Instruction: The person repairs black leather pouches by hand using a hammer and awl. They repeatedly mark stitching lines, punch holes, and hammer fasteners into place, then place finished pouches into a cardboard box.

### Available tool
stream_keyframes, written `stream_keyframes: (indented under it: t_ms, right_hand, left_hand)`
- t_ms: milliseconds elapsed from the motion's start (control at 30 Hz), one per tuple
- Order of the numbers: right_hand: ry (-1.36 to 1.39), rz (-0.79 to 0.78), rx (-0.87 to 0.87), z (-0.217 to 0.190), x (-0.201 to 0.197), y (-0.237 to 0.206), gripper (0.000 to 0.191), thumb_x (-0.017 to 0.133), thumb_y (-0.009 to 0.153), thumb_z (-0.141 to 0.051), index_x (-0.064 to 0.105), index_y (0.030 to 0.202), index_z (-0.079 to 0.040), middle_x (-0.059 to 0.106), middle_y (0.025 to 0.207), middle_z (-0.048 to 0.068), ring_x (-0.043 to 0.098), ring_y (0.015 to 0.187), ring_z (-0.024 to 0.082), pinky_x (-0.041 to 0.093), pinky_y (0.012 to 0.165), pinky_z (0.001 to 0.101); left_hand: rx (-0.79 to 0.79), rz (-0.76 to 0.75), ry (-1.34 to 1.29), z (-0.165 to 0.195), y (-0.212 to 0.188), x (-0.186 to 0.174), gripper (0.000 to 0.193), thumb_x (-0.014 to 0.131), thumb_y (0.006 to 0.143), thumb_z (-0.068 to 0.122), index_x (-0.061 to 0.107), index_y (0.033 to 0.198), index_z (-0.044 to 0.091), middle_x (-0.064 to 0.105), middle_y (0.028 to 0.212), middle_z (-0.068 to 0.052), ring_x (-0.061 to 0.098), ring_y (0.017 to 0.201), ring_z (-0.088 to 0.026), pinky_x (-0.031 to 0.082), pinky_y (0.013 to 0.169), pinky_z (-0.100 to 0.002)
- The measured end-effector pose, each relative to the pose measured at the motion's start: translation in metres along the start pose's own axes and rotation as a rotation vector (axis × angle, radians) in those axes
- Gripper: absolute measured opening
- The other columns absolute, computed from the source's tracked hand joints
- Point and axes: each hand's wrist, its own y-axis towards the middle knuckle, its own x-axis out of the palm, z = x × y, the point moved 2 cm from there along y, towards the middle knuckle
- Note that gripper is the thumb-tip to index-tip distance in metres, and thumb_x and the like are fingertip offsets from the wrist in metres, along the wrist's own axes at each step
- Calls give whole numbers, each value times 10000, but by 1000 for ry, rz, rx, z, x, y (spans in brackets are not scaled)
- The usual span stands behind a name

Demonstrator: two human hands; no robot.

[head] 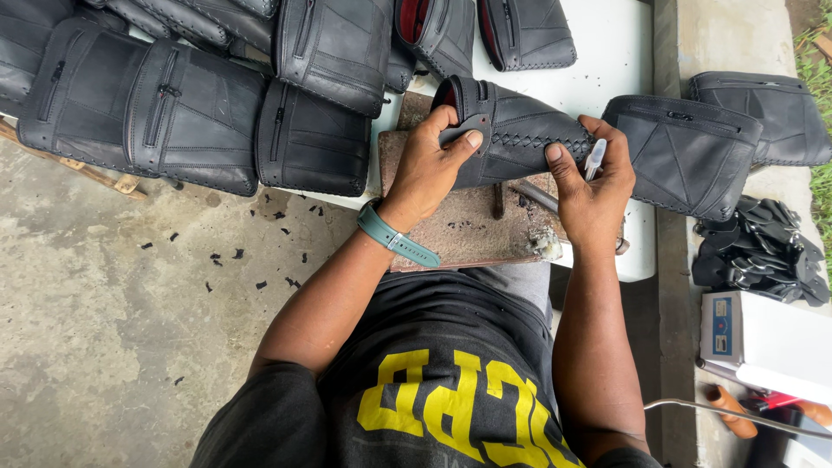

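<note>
while finished bags point(312, 139) pile on the bench point(607, 52), the left hand point(429, 169) pinches a half-laced black bag point(511, 139) on the block point(468, 227); the right hand point(589, 186) grips a small tool point(594, 159) at its seam.

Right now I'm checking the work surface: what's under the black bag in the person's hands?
The black bag rests on a worn brown block, with a metal tool poking out beneath. The left hand and right hand grip it. What lies directly beneath the bag is covered.
</note>
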Motion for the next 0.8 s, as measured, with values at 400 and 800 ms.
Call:
stream_keyframes:
  t_ms: [400, 800]
  right_hand:
    - [-8, -6, 1, 1, -3, 2, 535, 835, 999, -345, 613, 1332, 9, 703, 1050, 65, 682, 965, 116, 565, 875, 258]
    - [465, 102, 59, 9, -42, 8, 469, 714, 1016, -406, 667, 1228, 10, 528, 801, 6, 541, 682, 113, 484, 629, 273]
  left_hand:
    - [36, -175, -163, 7, 2, -4, 237, 608, 1041, 104, 599, 1257, 6, 705, 1167, -57, 648, 1086, -104, 559, 969, -282]
    - [146, -68, 145, 12, 3, 3, 119, 661, 995, 112, 613, 1063, 26, 728, 962, -42, 692, 904, -91, 568, 803, -268]
